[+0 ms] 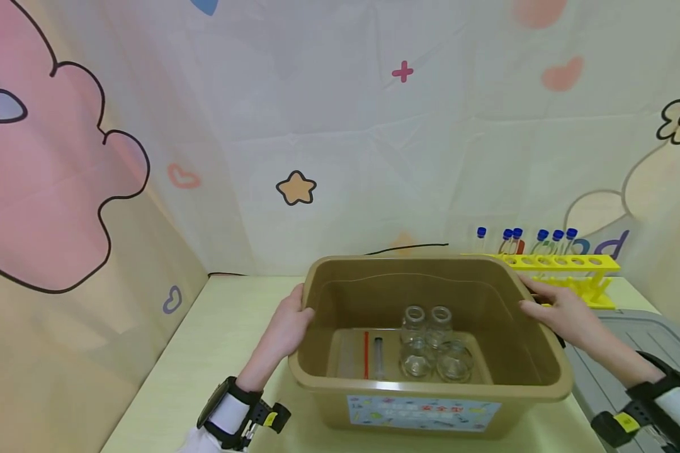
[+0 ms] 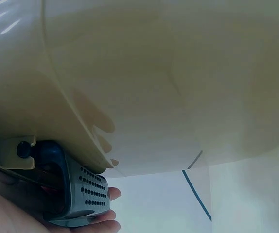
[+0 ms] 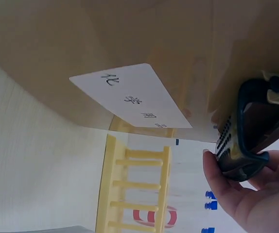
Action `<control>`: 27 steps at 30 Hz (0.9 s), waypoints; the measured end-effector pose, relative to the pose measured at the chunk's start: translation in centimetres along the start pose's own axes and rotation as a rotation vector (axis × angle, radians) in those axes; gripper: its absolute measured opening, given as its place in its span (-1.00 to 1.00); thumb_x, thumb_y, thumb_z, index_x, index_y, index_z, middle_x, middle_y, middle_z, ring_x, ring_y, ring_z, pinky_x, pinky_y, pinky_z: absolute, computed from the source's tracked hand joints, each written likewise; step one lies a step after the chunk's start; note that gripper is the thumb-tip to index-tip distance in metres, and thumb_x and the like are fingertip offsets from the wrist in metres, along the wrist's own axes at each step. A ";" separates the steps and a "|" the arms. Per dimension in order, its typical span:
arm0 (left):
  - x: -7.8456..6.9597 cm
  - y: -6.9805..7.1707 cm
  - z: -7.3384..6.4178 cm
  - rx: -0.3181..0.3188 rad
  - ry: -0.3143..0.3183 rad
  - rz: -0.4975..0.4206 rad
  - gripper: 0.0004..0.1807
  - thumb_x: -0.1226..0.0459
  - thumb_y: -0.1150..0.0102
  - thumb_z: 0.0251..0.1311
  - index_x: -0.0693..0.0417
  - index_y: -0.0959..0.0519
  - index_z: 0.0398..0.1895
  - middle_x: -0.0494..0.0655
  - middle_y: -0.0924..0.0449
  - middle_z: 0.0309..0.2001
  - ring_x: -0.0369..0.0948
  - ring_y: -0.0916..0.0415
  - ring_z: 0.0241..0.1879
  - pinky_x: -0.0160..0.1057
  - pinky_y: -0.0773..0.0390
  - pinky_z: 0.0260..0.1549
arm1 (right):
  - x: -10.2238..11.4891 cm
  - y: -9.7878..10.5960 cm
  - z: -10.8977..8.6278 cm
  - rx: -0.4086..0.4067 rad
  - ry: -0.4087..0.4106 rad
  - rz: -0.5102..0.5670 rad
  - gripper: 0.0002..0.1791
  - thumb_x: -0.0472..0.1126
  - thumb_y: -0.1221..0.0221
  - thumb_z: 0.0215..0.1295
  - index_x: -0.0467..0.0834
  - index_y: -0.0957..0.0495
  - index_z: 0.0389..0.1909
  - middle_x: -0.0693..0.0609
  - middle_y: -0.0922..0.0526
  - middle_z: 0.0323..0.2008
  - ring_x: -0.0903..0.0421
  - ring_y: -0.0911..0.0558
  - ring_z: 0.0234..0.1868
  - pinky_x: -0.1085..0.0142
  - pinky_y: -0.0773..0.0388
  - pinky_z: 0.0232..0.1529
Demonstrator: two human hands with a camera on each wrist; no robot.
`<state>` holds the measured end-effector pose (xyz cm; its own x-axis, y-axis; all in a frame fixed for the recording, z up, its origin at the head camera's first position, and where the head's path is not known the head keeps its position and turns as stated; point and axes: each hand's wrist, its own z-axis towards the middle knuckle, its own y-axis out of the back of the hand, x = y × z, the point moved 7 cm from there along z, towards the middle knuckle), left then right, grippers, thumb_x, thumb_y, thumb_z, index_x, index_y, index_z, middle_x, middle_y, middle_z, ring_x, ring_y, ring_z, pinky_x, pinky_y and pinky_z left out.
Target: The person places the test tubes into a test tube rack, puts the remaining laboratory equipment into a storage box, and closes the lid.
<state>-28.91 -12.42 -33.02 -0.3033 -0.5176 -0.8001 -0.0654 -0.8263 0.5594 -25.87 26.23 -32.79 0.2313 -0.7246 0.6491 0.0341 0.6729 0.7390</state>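
Both hands hold a brown plastic storage box [image 1: 328,402] by its short sides. My left hand [image 1: 286,324] grips the left rim, thumb on top. In the left wrist view, its fingers curl under a grey and dark blue latch handle [image 2: 88,191]. On the opposite side my right hand [image 1: 563,311] grips the rim; the right wrist view shows its fingers round the matching latch handle [image 3: 241,131]. Inside the box are clear glass bottles [image 1: 413,318], a thin red stick [image 1: 366,355] and a slim grey rod [image 1: 378,358]. A white handwritten label [image 3: 134,97] is on the right wall.
Behind the box's right end stands a yellow test tube rack [image 1: 606,261] with several blue-capped tubes [image 1: 542,235]. A grey lid [image 1: 617,330] lies on the table [image 1: 204,352] at the right, under my right forearm. A printed cloth [image 1: 340,126] hangs behind the table.
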 end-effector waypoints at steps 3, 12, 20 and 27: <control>-0.2 -0.4 0.2 0.000 0.000 0.003 -0.55 0.51 0.21 -0.01 0.40 -0.29 0.05 0.23 -0.46 -0.19 -0.01 -0.43 -0.24 -0.08 -0.44 -0.29 | -0.4 0.3 -0.2 -0.001 -0.010 0.004 -0.40 -0.25 -0.03 0.29 -0.47 -0.09 0.24 -0.50 -0.40 -0.10 0.02 -0.56 -0.47 0.29 -0.49 -0.57; -0.4 -0.4 0.0 -0.014 -0.008 -0.011 -0.55 0.49 0.19 -0.02 0.39 -0.31 0.04 0.21 -0.46 -0.20 -0.03 -0.43 -0.27 -0.09 -0.44 -0.31 | -0.4 0.8 -0.6 -0.011 -0.007 0.002 -0.40 -0.21 -0.03 0.30 -0.43 -0.10 0.25 -0.49 -0.40 -0.08 -0.05 -0.55 -0.39 0.30 -0.50 -0.53; 0.2 -0.4 -0.4 -0.029 0.039 -0.156 -0.56 0.39 0.18 0.15 0.32 -0.30 0.13 0.24 -0.46 -0.13 0.05 -0.46 -0.21 -0.05 -0.46 -0.29 | -0.6 0.9 -0.7 0.007 -0.024 0.023 -0.37 -0.11 0.00 0.32 -0.38 -0.10 0.28 -0.47 -0.36 -0.01 -0.19 -0.52 -0.22 0.14 -0.50 -0.37; 0.2 0.0 -0.6 -0.053 0.058 -0.178 -0.62 0.31 0.19 0.26 0.27 -0.34 0.11 0.20 -0.46 -0.11 -0.01 -0.44 -0.20 -0.07 -0.41 -0.23 | -4.7 3.8 -1.3 -0.021 -0.139 -0.045 -0.36 -0.01 0.16 0.39 -0.55 -0.17 0.15 -0.51 -0.31 0.01 -0.36 -0.44 -0.12 -0.10 -0.41 -0.23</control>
<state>-28.37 -12.64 -33.37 -0.2362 -0.3730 -0.8972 -0.0626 -0.9156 0.3972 -25.55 32.43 -33.30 0.0925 -0.7668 0.6352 0.0620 0.6411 0.7649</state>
